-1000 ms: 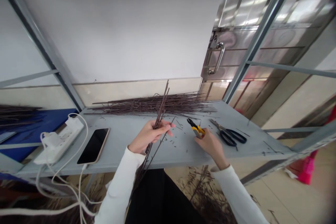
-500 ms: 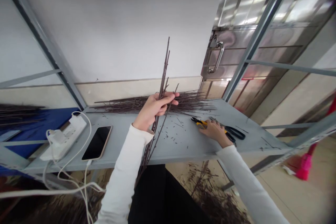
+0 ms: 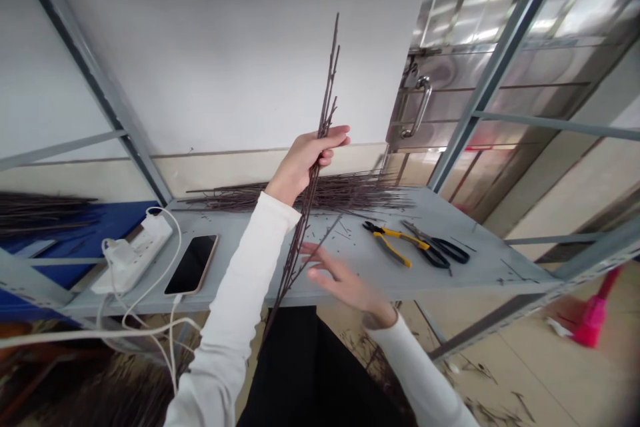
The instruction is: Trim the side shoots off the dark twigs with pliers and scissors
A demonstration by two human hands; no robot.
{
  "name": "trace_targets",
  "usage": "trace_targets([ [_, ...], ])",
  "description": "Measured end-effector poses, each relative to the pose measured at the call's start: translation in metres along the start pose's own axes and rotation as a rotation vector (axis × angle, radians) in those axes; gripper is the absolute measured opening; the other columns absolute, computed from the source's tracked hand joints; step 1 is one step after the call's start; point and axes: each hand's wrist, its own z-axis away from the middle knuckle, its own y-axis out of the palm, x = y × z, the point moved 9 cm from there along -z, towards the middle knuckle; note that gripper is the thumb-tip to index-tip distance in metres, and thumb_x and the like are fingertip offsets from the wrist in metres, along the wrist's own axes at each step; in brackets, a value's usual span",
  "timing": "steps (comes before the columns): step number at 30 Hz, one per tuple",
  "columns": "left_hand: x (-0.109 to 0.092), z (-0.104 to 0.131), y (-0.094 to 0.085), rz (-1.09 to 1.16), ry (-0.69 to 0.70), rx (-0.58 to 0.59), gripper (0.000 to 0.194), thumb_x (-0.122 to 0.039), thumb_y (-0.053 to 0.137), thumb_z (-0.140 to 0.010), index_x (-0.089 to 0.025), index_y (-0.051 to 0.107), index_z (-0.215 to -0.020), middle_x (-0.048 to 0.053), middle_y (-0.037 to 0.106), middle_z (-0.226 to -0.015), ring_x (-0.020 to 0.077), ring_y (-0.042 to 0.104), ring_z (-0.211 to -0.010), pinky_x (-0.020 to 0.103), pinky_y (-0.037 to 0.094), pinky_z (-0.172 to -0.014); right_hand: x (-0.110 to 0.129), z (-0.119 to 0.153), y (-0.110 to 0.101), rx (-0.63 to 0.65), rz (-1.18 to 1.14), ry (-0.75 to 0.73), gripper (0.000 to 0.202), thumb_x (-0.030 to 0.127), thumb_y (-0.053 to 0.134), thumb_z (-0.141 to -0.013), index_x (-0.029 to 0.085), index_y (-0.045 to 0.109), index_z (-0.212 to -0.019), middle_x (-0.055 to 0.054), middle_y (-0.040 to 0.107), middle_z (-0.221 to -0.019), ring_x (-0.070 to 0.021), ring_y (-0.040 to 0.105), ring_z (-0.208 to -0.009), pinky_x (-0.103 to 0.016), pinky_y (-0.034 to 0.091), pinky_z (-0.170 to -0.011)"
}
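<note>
Left grip closed on a twig bundle, right grip loose beside it

My left grip (image 3: 303, 160) is closed around a bundle of thin dark twigs (image 3: 307, 203), raised above the counter and leaning, its tips against the backdrop of the white wall (image 3: 250, 47) and its lower ends down by my black-clad lap. Lower down, my right grip (image 3: 353, 290) has its fingers apart beside one twig that splays from the bundle; I cannot tell whether I touch it.

Around me on the grey counter (image 3: 245, 253), small twig scraps (image 3: 344, 235) lie scattered. To the right rest yellow-and-black pliers (image 3: 400, 235), just beside black-handled scissors (image 3: 429, 239). Along the back edge stretches a twig pile (image 3: 350, 195). Far left lie a smartphone (image 3: 191, 265) with a white cable plugged in and a white power strip (image 3: 135, 261). A metal door (image 3: 455, 107) stands beyond, on the right.
</note>
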Motion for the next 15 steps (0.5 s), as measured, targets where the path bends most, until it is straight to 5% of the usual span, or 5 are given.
trace_targets([
  [4,-0.009,0.000,0.001,-0.205,0.104,-0.033,0.030,-0.023,0.055,-0.083,-0.007,0.064,-0.107,0.012,0.068,-0.102,0.0118,0.061,-0.079,0.027,0.047,-0.077,0.012,-0.018,0.028,-0.002,-0.242,0.035,0.033,0.046,0.044,-0.090,0.018,0.059,-0.099,-0.005,0.066,-0.094,-0.0146,0.062,-0.075,-0.031,0.052,-0.075],
  [7,-0.015,0.014,-0.008,-0.366,0.125,-0.063,0.045,-0.036,0.055,-0.085,-0.010,0.055,-0.120,0.014,0.062,-0.119,0.0214,0.056,-0.111,0.032,0.042,-0.093,0.006,-0.027,0.025,-0.021,-0.395,0.079,0.035,0.050,0.047,-0.087,0.017,0.059,-0.088,-0.004,0.066,-0.085,-0.0133,0.062,-0.070,-0.031,0.054,-0.072],
  [12,-0.009,0.065,-0.029,-0.413,0.172,-0.129,0.047,-0.048,0.039,-0.090,-0.018,0.052,-0.124,0.010,0.052,-0.135,0.0222,0.048,-0.123,0.034,0.038,-0.099,-0.002,-0.029,-0.017,-0.199,-0.580,0.163,0.036,0.051,0.062,-0.076,0.017,0.060,-0.088,-0.004,0.070,-0.081,-0.0140,0.065,-0.064,-0.030,0.056,-0.066],
  [15,0.024,0.104,-0.038,-0.457,0.114,-0.185,0.036,-0.042,0.044,-0.089,-0.017,0.060,-0.110,0.010,0.061,-0.124,0.0218,0.053,-0.118,0.033,0.039,-0.099,0.003,-0.027,-0.060,-0.371,-0.627,0.120,0.032,0.048,0.065,-0.075,0.018,0.061,-0.088,-0.004,0.071,-0.078,-0.0164,0.067,-0.064,-0.031,0.057,-0.063],
])
